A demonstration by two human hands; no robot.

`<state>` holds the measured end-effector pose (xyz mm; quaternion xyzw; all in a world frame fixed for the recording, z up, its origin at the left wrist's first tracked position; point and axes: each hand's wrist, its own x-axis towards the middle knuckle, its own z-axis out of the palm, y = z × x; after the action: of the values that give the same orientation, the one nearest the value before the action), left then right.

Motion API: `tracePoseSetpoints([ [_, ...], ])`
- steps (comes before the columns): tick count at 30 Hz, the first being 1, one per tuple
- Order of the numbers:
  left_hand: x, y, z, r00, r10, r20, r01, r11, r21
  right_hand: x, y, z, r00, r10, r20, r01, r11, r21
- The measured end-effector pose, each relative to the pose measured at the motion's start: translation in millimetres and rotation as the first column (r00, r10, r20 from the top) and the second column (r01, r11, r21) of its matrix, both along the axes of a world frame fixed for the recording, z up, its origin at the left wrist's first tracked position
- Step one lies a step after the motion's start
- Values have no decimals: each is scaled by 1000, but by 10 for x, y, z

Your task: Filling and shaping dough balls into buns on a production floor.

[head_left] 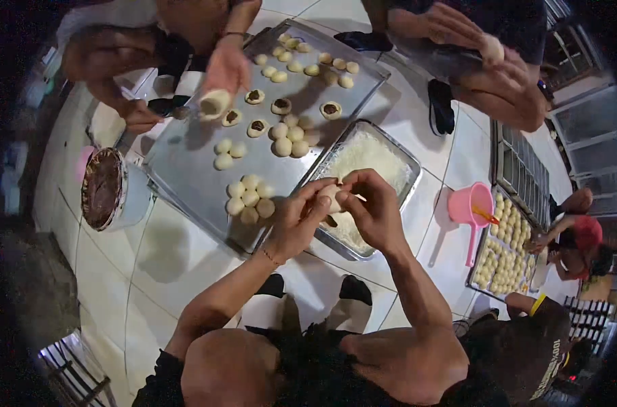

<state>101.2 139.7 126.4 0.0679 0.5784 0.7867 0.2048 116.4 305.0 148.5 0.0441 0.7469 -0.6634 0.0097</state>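
Overhead, I note both hands pinching one pale, smooth, rounded dough ball: left hand and right hand fingers closed around it, above the near edge of the crumb-filled metal tray.

Dough balls on tray — left of pan
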Motion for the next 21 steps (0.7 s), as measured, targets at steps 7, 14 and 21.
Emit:
tracePoseSetpoints([
  [7,-27,-292,-319,898,-255,358,-53,746,664,-212,-201,116,905,371,-208,-306,907,288],
  [14,16,-1031,-470,678,-203,706,-377,729,571,-878,-835,-72,681,654,329,-720,680,137],
  [21,-285,-1887,-667,633,725,272,-740,670,-65,-2226,-1633,-931,686,714,-141,-431,555,712],
])
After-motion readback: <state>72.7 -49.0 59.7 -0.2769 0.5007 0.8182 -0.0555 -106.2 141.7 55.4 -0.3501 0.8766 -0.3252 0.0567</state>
